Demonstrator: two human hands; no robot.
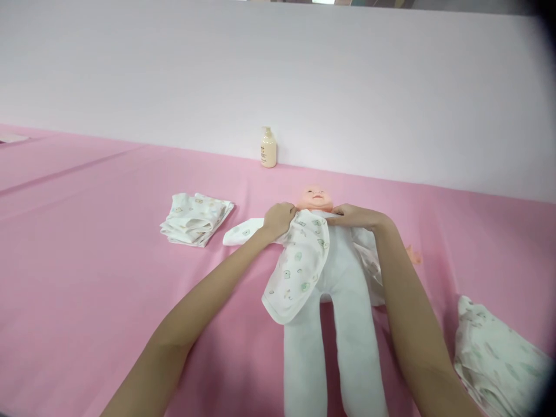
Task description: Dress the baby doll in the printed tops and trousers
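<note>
A baby doll point(345, 272) with a white cloth body lies on its back, head away from me. A white baby shirt point(299, 260) with small green prints is partly on it. One front panel crosses the doll's chest, and one sleeve stretches out to the left. More of the shirt shows beneath the doll's right-hand side. My left hand point(279, 220) is closed on the shirt at the shoulder beside the neck. Near the other side of the neck, my right hand point(354, 217) pinches the shirt's collar edge; its fingertips are partly hidden.
Folded printed baby clothes point(195, 220) lie on the pink sheet point(108, 278) to the left. A cream pump bottle point(269, 150) stands against the white wall point(391, 92). Another folded printed cloth point(499, 359) is at the lower right.
</note>
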